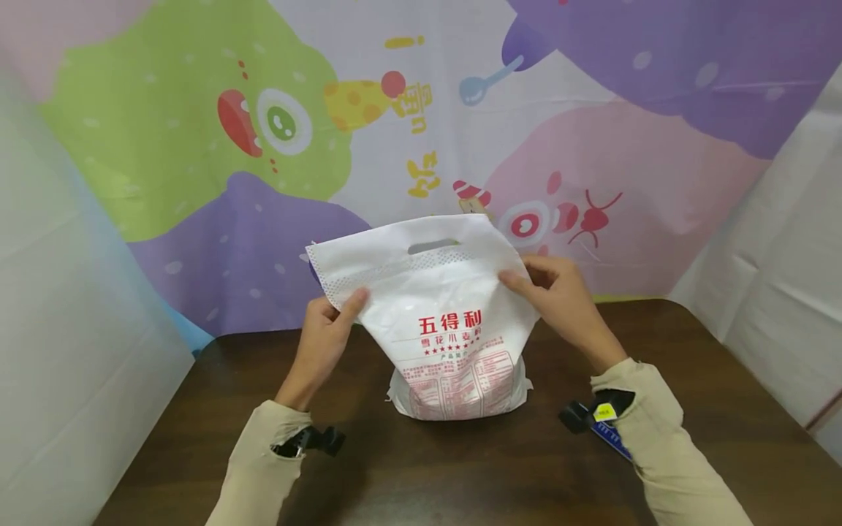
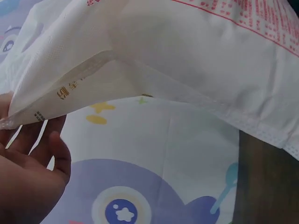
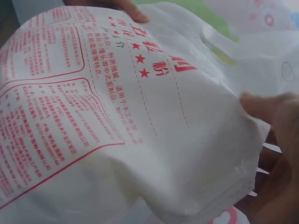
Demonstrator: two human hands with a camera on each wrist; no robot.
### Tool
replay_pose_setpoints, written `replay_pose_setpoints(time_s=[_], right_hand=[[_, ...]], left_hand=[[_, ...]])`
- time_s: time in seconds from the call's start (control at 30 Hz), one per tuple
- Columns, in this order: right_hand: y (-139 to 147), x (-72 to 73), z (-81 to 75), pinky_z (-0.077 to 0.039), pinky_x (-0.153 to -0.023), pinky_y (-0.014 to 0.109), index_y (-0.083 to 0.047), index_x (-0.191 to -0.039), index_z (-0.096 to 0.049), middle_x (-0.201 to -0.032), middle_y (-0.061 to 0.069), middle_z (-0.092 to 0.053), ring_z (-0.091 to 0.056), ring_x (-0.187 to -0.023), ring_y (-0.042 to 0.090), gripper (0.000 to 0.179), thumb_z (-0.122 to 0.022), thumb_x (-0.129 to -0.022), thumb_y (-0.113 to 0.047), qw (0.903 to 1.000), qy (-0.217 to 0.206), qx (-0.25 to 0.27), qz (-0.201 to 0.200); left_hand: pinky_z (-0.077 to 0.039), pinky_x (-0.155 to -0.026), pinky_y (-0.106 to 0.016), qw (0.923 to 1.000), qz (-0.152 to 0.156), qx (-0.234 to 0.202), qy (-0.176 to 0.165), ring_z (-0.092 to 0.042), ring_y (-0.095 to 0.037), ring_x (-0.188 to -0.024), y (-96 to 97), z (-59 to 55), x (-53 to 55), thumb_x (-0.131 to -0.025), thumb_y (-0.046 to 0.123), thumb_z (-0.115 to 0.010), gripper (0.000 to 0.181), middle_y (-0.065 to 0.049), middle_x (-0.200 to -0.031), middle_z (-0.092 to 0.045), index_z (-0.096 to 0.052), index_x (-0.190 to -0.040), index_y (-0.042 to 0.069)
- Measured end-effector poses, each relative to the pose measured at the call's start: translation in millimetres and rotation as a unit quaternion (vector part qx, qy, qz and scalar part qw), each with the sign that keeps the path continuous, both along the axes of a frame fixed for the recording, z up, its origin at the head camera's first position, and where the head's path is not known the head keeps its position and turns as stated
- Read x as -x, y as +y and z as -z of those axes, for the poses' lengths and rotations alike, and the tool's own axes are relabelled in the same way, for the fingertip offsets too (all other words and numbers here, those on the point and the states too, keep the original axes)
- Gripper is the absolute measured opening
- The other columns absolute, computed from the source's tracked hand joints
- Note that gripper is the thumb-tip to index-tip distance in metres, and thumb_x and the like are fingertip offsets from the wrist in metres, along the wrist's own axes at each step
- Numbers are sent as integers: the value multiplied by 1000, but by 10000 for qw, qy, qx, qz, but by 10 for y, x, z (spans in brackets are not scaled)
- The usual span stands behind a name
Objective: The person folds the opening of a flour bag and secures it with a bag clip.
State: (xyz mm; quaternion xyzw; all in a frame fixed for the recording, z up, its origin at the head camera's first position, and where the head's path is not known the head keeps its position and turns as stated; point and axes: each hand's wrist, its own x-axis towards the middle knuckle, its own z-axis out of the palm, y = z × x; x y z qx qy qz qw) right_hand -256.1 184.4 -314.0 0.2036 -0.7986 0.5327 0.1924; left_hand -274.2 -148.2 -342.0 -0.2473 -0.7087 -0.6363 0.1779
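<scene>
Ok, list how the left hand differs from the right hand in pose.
The left hand holds the left side of the white bag; the right hand holds its right side. In the head view, the left hand sits lower than the right hand. Both hands grip the bag's upper half.

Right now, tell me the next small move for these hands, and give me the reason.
I'd probably raise the left hand slightly to level the white bag: in the head view its top edge slants down toward that side, and the left hand sits lower than the right hand, while both pinch the bag's sides.
</scene>
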Motion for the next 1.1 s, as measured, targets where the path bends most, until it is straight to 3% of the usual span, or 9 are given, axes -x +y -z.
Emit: replay_pose_setpoints(time_s=[0.1, 0.23, 0.33, 0.5, 0.9, 1.1], right_hand=[[25, 11, 42, -59, -62, 38, -8, -117, -73, -97, 11, -72, -70, -75, 25, 29, -75, -90, -18, 9993, -74, 77, -363], [-2, 29, 111, -59, -61, 42, -5, -111, -75, -93, 12, -73, -71, -74, 27, 23, -75, -89, -14, 9964, -262, 438, -675], [-52, 43, 156, -59, -60, 43, -1, -104, -75, -88, 13, -74, -72, -71, 27, 19, -74, -90, -14, 9947, -408, 682, -650], [-110, 45, 168, -59, -59, 42, 0, -99, -76, -82, 12, -74, -71, -67, 24, 22, -76, -89, -19, 9944, -545, 798, -437], [-65, 68, 140, -57, -53, 39, -2, -85, -77, -74, 12, -71, -65, -58, 18, 22, -76, -89, -24, 9977, -478, 393, -288], [-53, 59, 168, -57, -54, 39, -3, -88, -78, -76, 12, -72, -67, -60, 20, 24, -75, -90, -26, 9978, -517, 306, -290]], left_hand=[[-49, -89, -28, 9995, 176, -107, -254, -66, -13, -95, 11, 21, -25, -100, 11, -60, 22, 5, -97, -73, -69, -109, -7], [-48, -94, -30, 9974, 408, -224, -549, -65, -14, -100, 59, 25, -49, -98, 11, -63, 21, 4, -105, -71, -64, -117, 2], [-48, -95, -30, 9960, 476, -319, -679, -65, -15, -102, 78, 45, -40, -97, 13, -64, 23, 2, -108, -69, -62, -120, 7], [-48, -95, -29, 9950, 400, -433, -805, -66, -13, -101, 79, 67, -36, -98, 14, -64, 24, 3, -108, -70, -62, -121, 6], [-49, -90, -26, 9953, 119, -357, -887, -66, -11, -97, 57, 44, -67, -97, 12, -65, 29, 6, -104, -71, -61, -122, -1], [-49, -89, -26, 9947, 99, -269, -990, -66, -11, -97, 24, 60, -87, -97, 14, -65, 30, 5, -105, -71, -60, -123, -2]])
